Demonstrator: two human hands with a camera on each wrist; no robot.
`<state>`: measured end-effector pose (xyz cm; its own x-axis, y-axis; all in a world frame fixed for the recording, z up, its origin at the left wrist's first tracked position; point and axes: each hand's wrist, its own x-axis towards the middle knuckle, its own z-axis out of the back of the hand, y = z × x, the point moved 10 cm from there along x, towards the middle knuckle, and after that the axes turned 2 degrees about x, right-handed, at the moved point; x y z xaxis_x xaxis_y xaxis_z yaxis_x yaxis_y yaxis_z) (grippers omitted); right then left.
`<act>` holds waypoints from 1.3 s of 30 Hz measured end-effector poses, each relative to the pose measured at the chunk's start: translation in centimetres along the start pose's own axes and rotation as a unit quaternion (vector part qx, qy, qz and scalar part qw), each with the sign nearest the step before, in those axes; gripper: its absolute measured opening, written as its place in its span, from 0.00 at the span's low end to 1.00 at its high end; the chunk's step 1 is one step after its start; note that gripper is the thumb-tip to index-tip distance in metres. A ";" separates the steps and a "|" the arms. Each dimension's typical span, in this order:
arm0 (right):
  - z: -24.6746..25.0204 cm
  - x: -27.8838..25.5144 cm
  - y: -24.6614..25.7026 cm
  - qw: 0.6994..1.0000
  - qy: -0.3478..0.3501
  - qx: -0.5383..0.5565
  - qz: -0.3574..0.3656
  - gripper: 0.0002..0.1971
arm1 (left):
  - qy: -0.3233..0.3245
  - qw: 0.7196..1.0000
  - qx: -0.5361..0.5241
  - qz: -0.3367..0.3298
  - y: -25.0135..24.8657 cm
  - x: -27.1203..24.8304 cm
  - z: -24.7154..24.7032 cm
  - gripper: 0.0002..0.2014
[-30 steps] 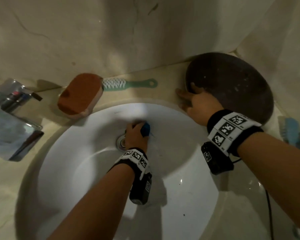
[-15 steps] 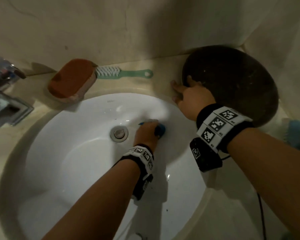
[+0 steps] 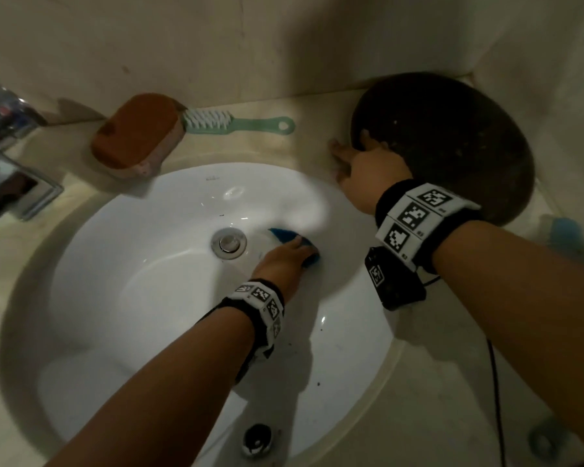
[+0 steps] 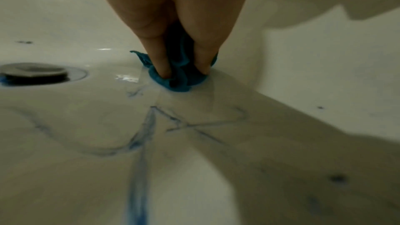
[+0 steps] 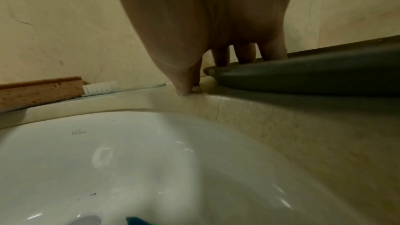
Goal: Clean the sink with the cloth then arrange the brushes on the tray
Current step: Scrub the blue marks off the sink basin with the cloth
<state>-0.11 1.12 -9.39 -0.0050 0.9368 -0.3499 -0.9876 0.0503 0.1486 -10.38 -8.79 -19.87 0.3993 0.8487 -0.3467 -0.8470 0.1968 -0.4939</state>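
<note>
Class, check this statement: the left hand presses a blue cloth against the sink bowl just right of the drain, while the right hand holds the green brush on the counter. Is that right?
One part is wrong. The right hand holds no brush; it rests on the counter at the rim of the dark tray, as the head view shows. The green brush lies untouched near the wall. The left hand does press the blue cloth beside the drain.

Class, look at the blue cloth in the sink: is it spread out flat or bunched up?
Bunched up. The blue cloth is crumpled into folds between the left hand's fingers, which press it onto the sink beside the drain.

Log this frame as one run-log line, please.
phase: wiping | left hand: presses blue cloth on white sink | right hand: rests on counter | brushes: untouched
</note>
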 end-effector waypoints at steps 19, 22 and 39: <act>0.2 -0.2 -0.1 1.000 -0.006 -0.005 -0.005 0.26 | 0.119 0.988 0.028 -0.097 0.1 -2.4 -2.4 0.20; 0.1 -0.1 -0.3 1.000 -0.003 -0.005 -0.008 0.26 | 0.080 0.996 -0.004 -0.038 2.0 -0.4 -0.7 0.19; 0.0 -0.1 -0.2 1.000 -0.009 -0.002 -0.002 0.26 | 0.088 0.993 0.053 -0.051 0.6 -0.7 -0.6 0.22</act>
<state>0.10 0.97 -9.38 0.0015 0.9425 -0.3342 -0.9882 0.0527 0.1441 -10.97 -9.56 -20.37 0.5324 0.7249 -0.4371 -0.8272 0.3361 -0.4503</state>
